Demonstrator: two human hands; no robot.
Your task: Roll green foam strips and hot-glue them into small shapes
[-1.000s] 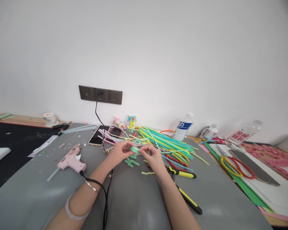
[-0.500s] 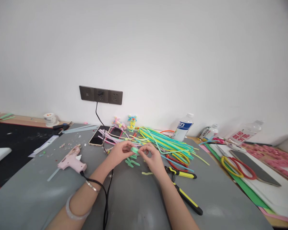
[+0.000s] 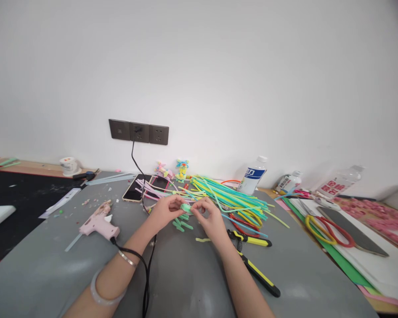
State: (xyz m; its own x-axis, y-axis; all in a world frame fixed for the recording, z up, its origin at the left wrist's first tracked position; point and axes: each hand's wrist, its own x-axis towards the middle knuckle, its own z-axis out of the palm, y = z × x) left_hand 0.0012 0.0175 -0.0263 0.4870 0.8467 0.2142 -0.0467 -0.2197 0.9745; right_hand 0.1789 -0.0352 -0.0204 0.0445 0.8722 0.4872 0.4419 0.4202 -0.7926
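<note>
A small mint-green coil of pipe cleaner (image 3: 185, 207) is pinched between my two hands above the grey mat. My left hand (image 3: 166, 212) grips its left side with thumb and fingers, and my right hand (image 3: 208, 214) holds its right side at the fingertips. Short bent green pipe cleaner pieces (image 3: 182, 223) lie on the mat just below. A short yellow-green piece (image 3: 203, 240) rests beside my right wrist. Behind my hands spreads a pile of pipe cleaners (image 3: 232, 198) in teal, yellow and pink.
A pink glue gun (image 3: 99, 223) lies left, its black cord (image 3: 147, 274) passing by my left forearm. Yellow-black pliers (image 3: 257, 265) lie right. Farther back are a phone (image 3: 135, 189), two small pipe cleaner figures (image 3: 182, 170) and a bottle (image 3: 254, 176). Scissors (image 3: 330, 230) lie far right.
</note>
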